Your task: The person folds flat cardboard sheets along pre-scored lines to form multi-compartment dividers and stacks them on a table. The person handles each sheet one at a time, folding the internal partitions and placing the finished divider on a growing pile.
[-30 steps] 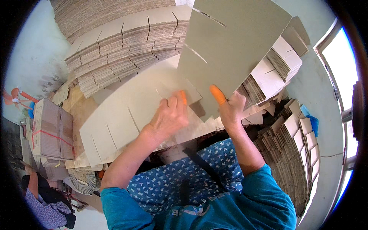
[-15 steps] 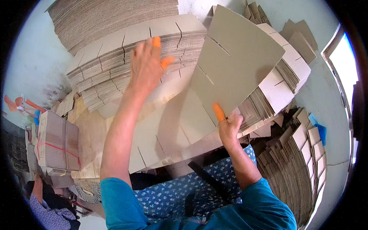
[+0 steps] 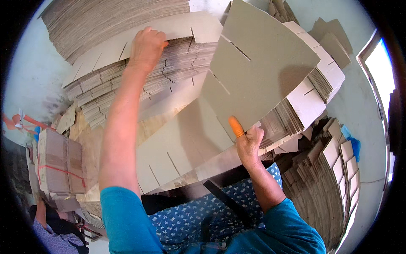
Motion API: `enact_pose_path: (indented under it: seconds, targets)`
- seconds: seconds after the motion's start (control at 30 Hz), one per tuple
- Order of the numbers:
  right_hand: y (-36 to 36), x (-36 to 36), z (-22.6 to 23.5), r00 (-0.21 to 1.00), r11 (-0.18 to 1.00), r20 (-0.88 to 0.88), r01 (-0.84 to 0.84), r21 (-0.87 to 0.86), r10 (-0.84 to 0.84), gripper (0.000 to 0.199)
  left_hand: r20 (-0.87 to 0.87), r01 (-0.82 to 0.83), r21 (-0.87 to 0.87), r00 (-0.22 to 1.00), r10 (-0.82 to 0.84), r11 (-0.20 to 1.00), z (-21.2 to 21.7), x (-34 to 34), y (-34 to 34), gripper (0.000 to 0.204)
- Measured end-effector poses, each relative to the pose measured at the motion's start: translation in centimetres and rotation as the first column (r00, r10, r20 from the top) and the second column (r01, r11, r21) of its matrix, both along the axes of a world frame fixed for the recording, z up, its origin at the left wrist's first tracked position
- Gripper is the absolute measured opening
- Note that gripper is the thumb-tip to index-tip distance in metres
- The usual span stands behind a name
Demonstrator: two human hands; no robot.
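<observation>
My right hand [image 3: 248, 142] grips the lower edge of a slotted grey-brown cardboard sheet [image 3: 262, 63], its orange-covered thumb on the near face. That sheet stands tilted up in front of me. At the far left, my left hand [image 3: 147, 48] has its fingers curled at the front edge of the top cardboard sheet [image 3: 182, 26] on a stack. One orange fingertip cover shows there; the other fingertips are hidden. Below the top sheet are many slotted layers of the cardboard stack [image 3: 186, 59]. Another slotted cardboard sheet [image 3: 186, 144] lies across the table before me.
A taller cardboard pile [image 3: 110, 25] stands behind the stack. More slotted stacks [image 3: 306, 101] are at the right, with a large pile [image 3: 313, 190] lower down. A taped carton [image 3: 59, 161] sits left of the wooden table [image 3: 95, 148]. Another person's arm [image 3: 41, 211] shows at lower left.
My left hand has moved left and away from me, its fingers closing at the top sheet's edge. That sheet has shifted on the stack. My right hand and its sheet have moved slightly.
</observation>
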State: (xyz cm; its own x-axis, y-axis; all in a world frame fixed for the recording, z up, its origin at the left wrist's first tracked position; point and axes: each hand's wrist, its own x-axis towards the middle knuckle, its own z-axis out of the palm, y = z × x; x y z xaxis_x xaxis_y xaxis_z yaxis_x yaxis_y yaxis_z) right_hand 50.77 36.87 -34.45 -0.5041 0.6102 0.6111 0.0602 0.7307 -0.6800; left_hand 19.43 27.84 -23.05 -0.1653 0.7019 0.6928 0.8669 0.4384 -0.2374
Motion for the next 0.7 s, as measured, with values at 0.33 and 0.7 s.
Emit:
enact_pose_path:
  seconds: [0.33,0.7]
  targets:
    - [-0.5,2.2,0.0,0.998,1.000,-0.058,-0.016,-0.001,0.016,0.018,-0.310,0.007,-0.159,0.949,-0.057,0.987,0.7,6.6,-1.7,0.032]
    - [-1.5,3.0,1.5,0.995,0.997,-0.086,-0.053,0.065,0.058,0.016,-0.260,-0.195,-0.195,0.955,0.141,0.961,-2.8,12.3,-3.5,0.050]
